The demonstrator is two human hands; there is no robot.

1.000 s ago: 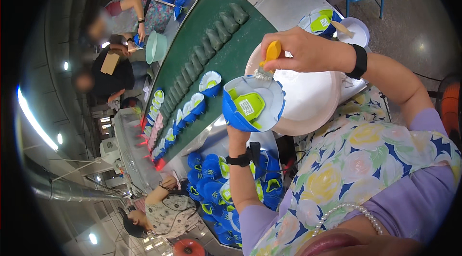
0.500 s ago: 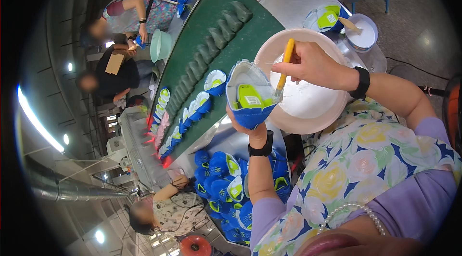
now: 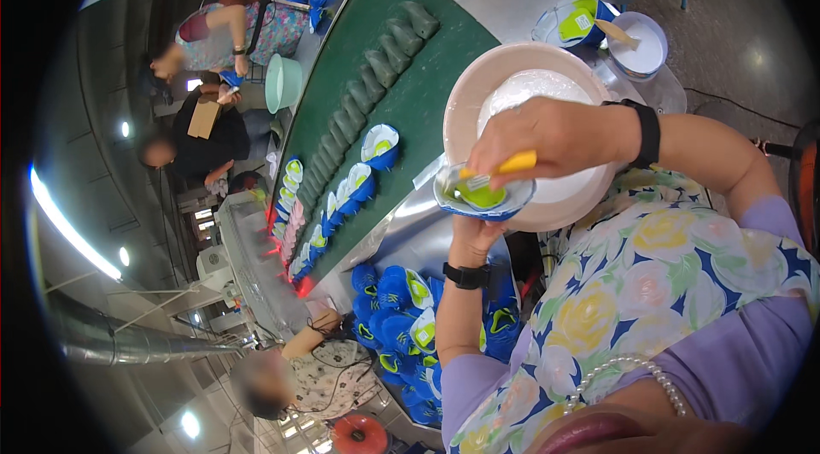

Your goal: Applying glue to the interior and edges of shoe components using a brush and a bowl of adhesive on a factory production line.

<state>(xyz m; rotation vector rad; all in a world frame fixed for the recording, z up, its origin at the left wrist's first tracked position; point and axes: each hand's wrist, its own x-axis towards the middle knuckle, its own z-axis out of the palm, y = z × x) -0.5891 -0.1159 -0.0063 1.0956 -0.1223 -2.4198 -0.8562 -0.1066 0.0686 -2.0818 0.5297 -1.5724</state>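
Observation:
My left hand (image 3: 478, 234) grips a blue shoe upper (image 3: 485, 208) from below, its opening turned upward and a lime-green lining or insole piece showing inside. My right hand (image 3: 547, 140) is closed on a brush with a yellow handle (image 3: 518, 162). The handle lies nearly level over the upper's opening, and the bristles are at the inside of the upper, partly hard to make out. Just behind both hands is a wide pale pink basin (image 3: 459, 82) with white liquid (image 3: 521, 91) in it; my right hand covers part of it.
Blue uppers (image 3: 397, 326) are heaped below my left arm. On the green conveyor belt (image 3: 342, 52) stand a row of dark grey shoe-shaped pieces (image 3: 376, 70) and several uppers (image 3: 378, 146). A white tub (image 3: 639, 48) with a brush sits at far right. Other people work around the belt.
The upper has tilted so its opening faces up more, and has shifted right and down. My right hand has come left and down over it, the brush turning from upright to nearly level.

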